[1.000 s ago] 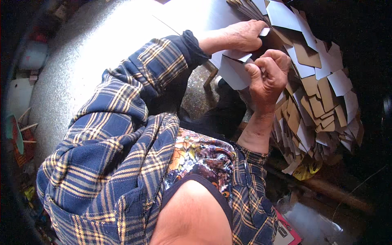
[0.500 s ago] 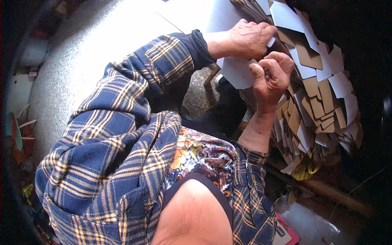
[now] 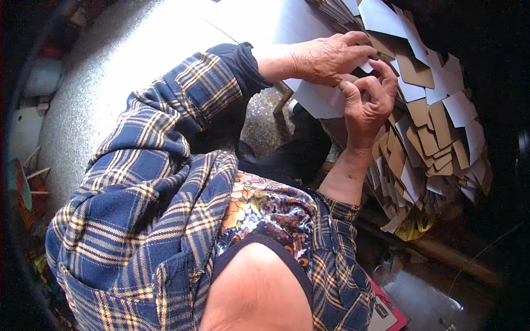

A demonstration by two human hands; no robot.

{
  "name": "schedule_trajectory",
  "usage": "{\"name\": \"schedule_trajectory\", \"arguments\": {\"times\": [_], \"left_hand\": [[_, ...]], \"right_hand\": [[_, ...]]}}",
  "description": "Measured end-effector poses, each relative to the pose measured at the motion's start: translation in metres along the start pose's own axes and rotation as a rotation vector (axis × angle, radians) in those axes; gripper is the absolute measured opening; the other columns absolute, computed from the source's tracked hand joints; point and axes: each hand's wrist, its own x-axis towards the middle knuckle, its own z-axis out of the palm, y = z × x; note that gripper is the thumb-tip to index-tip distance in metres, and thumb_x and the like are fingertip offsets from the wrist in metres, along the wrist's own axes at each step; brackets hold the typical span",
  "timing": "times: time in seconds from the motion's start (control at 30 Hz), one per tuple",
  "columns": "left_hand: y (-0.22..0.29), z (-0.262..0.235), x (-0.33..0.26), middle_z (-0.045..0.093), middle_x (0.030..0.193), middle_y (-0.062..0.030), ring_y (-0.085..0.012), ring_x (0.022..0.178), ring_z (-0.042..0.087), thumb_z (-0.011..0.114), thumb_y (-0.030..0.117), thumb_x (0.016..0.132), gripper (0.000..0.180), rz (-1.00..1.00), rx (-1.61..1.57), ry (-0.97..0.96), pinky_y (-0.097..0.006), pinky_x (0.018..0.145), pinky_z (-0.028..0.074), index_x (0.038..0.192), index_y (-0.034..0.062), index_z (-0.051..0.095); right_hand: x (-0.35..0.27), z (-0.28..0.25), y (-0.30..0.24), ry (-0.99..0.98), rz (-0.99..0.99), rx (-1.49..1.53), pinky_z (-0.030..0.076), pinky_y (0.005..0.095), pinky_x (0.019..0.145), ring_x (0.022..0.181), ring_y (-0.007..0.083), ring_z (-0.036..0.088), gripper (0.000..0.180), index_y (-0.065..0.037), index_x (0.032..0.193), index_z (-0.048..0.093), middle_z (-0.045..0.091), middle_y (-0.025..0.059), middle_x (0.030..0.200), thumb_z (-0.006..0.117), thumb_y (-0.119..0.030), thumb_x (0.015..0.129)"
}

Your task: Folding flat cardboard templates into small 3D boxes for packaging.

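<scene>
Both hands meet at the upper right over a sheet of white card (image 3: 319,100), whose lower part hangs below them. My left hand (image 3: 326,58) reaches across from the left, its bent fingers closed over the upper part of the card. A small white edge (image 3: 366,67) shows by its fingertips; I cannot tell whether it belongs to the same card. My right hand (image 3: 369,107) comes up from below, with its thumb and curled fingers pinching the card's right side. The hands hide the fold or join between them.
A big heap of white and brown cardboard pieces (image 3: 430,129) lies just right of my hands. A bright white surface (image 3: 248,19) extends at the upper left. A yellow bag (image 3: 414,227) sits under the heap, and a pink-edged board (image 3: 389,311) lies at lower right.
My left hand has shifted slightly left and down, and its fingers have straightened somewhat, coming closer to the right thumb. My right hand stays nearly in place.
</scene>
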Motion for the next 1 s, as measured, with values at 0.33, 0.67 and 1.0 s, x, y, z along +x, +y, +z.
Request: {"name": "schedule_trajectory", "arguments": {"times": [0.33, 0.67, 1.0], "left_hand": [[0.009, -0.017, 0.004, 0.052, 0.109, -0.0144, -0.0325, 0.103, 0.056, 0.067, 0.03, 0.08, 0.031, -0.018, 0.075, -0.014, -0.04, 0.088, 0.048, 0.106, 0.0127, 0.063], [0.002, -0.005, 0.031, 0.061, 0.096, -0.0132, -0.0335, 0.091, 0.062, 0.068, 0.016, 0.078, 0.029, -0.05, -0.146, 0.102, -0.04, 0.079, 0.051, 0.104, 0.011, 0.057], [-0.003, -0.011, 0.027, 0.059, 0.081, -0.0085, -0.0285, 0.081, 0.064, 0.063, 0.012, 0.078, 0.015, -0.027, -0.021, -0.052, -0.038, 0.069, 0.051, 0.091, 0.0099, 0.058]], "right_hand": [[0.003, -0.001, -0.002, -0.053, 0.006, -0.001, 0.036, 0.0412, 0.099, 0.115, 0.0305, 0.049, 0.023, -0.003, 0.061, 0.055, 0.057, 0.0145, 0.118, 0.076, -0.013, 0.061], [0.0, 0.001, -0.003, -0.088, -0.036, -0.044, 0.039, 0.0396, 0.095, 0.111, 0.0313, 0.051, 0.021, -0.004, 0.065, 0.059, 0.058, 0.0141, 0.115, 0.076, -0.017, 0.061], [-0.02, 0.009, -0.008, 0.353, 0.08, 0.036, 0.04, 0.0377, 0.092, 0.103, 0.0285, 0.049, 0.024, 0.0, 0.095, 0.062, 0.049, 0.0157, 0.108, 0.057, -0.024, 0.09]]}}
